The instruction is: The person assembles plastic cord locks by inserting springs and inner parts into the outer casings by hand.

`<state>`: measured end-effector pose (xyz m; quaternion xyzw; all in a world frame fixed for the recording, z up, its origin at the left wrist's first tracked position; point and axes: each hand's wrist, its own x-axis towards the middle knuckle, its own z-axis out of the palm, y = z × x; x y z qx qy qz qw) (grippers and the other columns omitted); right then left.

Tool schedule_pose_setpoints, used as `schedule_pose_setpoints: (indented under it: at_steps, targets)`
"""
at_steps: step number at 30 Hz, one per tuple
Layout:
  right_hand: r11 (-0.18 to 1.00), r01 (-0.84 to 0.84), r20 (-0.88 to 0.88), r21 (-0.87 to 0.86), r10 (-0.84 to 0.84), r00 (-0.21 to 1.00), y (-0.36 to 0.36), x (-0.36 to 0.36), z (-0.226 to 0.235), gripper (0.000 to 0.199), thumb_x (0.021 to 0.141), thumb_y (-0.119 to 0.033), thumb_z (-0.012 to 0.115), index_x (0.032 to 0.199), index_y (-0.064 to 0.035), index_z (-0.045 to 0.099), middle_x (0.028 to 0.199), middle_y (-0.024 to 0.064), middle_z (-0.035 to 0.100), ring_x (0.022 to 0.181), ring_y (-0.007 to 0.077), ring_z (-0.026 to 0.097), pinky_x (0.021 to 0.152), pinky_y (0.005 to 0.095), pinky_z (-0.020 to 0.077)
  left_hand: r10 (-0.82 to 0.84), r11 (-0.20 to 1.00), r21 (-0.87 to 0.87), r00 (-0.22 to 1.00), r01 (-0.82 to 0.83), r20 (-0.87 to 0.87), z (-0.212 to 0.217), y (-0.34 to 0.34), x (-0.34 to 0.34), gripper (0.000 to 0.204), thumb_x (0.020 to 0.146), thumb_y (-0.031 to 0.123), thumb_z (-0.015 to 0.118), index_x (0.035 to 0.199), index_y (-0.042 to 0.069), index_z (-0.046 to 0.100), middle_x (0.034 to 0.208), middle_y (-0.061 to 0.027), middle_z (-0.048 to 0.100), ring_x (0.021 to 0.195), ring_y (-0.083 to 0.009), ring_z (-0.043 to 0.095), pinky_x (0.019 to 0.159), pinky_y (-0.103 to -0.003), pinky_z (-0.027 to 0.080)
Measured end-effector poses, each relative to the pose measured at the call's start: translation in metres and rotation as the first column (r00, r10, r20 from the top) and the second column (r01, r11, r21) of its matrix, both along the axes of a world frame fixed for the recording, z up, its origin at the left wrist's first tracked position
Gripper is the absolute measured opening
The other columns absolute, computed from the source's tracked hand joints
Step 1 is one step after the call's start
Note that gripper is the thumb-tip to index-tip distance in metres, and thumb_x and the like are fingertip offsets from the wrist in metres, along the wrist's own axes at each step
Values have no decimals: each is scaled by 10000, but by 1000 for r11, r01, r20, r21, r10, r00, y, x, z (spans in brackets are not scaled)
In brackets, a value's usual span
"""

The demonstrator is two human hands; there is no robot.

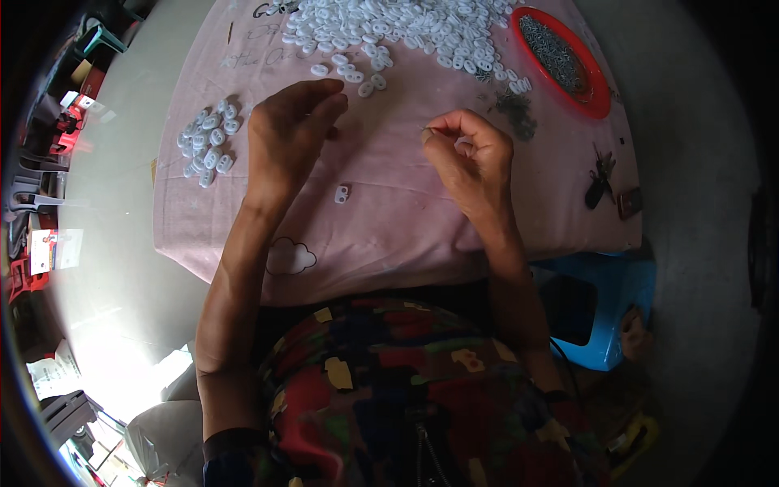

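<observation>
My left hand (294, 134) is held over the pink cloth, its fingers stretched toward the right and partly apart, with nothing visible in them. Thumb and forefinger of my right hand (477, 158) meet in a pinch; whatever is between the tips is too small to make out. Below and between the hands lies a single white two-holed plastic piece (342, 193), like a cord lock. Loose white pieces (373, 84) of the same kind lie beyond my left hand's fingertips. A small pile of them (209, 140) sits left of my left hand.
A large heap of white oval pieces (406, 24) covers the table's far side. At the far right, a red oval tray (599, 97) holds small metal parts, perhaps springs. Keys (600, 178) lie by the right edge of the pink cloth (389, 243). A blue stool (617, 308) stands below right.
</observation>
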<state>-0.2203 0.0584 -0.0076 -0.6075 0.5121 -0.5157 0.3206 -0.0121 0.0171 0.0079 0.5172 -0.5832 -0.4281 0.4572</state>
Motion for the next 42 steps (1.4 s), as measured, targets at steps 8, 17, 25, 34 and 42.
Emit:
schedule_pose_setpoints:
  at_steps: [8, 17, 25, 34, 42]
  targets:
    - [997, 2, 147, 80, -13, 989, 3, -3, 5, 78, 843, -42, 614, 873, 28, 605, 787, -18, 561, 687, 28, 479, 622, 195, 397, -479, 878, -329, 640, 348, -601, 91, 143, 21, 123, 935, 198, 491, 891, 88, 523, 762, -46, 526, 740, -198, 484, 575, -287, 386]
    - [998, -59, 193, -17, 61, 979, 8, 5, 5, 59, 824, 19, 557, 880, 23, 575, 958, 90, 624, 721, 34, 470, 648, 198, 398, -426, 903, -334, 663, 271, -615, 106, 149, 36, 106, 925, 164, 500, 856, 85, 518, 745, -43, 504, 722, -188, 484, 595, -281, 385]
    - [998, -62, 230, -16, 64, 971, 5, 5, 3, 49, 827, 26, 556, 873, 17, 569, 958, 91, 622, 739, 43, 490, 662, 197, 404, -405, 914, -324, 629, 246, -664, 113, 137, 55, 105, 916, 134, 507, 825, 83, 514, 730, -41, 486, 707, -179, 484, 613, -276, 385]
    - [985, -111, 295, -133, 146, 944, 16, 0, 8, 79, 846, 46, 580, 922, 23, 579, 943, 93, 614, 832, 92, 553, 726, 218, 438, -248, 961, -59, 754, 269, -608, 89, 89, -21, 158, 895, 141, 590, 987, 13, 588, 869, -20, 580, 821, -47, 514, 770, -203, 405]
    - [985, -156, 277, -70, 169, 946, 29, 15, 16, 82, 861, 51, 586, 939, 26, 583, 904, 47, 594, 821, 69, 552, 730, 205, 448, -190, 973, 29, 868, 229, -459, 25, 58, -31, 171, 868, 74, 663, 1035, 34, 663, 912, 11, 656, 747, -38, 529, 645, -183, 406]
